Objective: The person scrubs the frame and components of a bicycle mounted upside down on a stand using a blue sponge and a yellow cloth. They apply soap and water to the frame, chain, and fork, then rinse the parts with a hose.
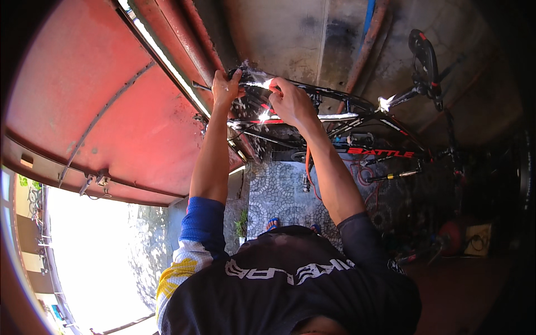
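Observation:
A black and red bicycle frame [403, 153] stretches across the middle, with a saddle [424, 64] at its upper right end. My left hand [225, 87] is closed at the frame's left end, around a dark part that I cannot make out. A little to the right, my right hand [292, 103] is closed in a pinch beside the frame's upper tubes. Whatever it holds is hidden by the fingers and sun glare. Just under my right forearm hangs an orange-red hose or cord [308, 162].
A red metal gate [111, 111] rises close on the left, and a stained wall [290, 36] with a rusty pipe [365, 47] stands beyond the bicycle. Below lie patterned floor tiles [285, 184]. A small plant [241, 223] grows near my sandalled feet [272, 224].

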### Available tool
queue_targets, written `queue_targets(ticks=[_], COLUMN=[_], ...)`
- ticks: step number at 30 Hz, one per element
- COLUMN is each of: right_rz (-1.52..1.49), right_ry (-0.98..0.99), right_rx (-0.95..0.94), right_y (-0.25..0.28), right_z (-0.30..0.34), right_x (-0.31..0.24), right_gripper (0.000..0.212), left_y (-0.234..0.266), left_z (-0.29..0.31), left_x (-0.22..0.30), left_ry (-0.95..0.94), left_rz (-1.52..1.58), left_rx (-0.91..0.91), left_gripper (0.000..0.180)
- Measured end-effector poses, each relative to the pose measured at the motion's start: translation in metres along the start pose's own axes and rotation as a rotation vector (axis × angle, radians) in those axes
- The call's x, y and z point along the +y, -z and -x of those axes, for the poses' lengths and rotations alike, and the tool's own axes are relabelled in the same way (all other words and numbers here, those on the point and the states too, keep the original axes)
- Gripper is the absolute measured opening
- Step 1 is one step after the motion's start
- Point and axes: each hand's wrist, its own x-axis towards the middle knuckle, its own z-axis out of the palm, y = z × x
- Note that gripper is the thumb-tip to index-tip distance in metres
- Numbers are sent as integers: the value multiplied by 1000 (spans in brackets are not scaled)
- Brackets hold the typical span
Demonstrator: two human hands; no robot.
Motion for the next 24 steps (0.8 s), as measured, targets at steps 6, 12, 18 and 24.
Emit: queue_targets(ticks=[6,12,18,24], right_rz=[-148,-447,-663,-709], right_ry=[46,-10,-183,-233], right_rx=[-56,-195,-479,-315], right_y=[-12,-17,-25,-45], right_z=[-2,-6,6,21], right_x=[1,-7,-26,7], right_gripper=[30,26,25,24], left_y=[12,11,13,-9], left_z=[-14,-39,-88,-70], left_x=[-23,-41,-78,-40], left_ry=[45,204,-505,177], left_rz=[162,137,-431,-92], left_rx=[2,-68,7,-127], left_gripper=[45,44,33,35])
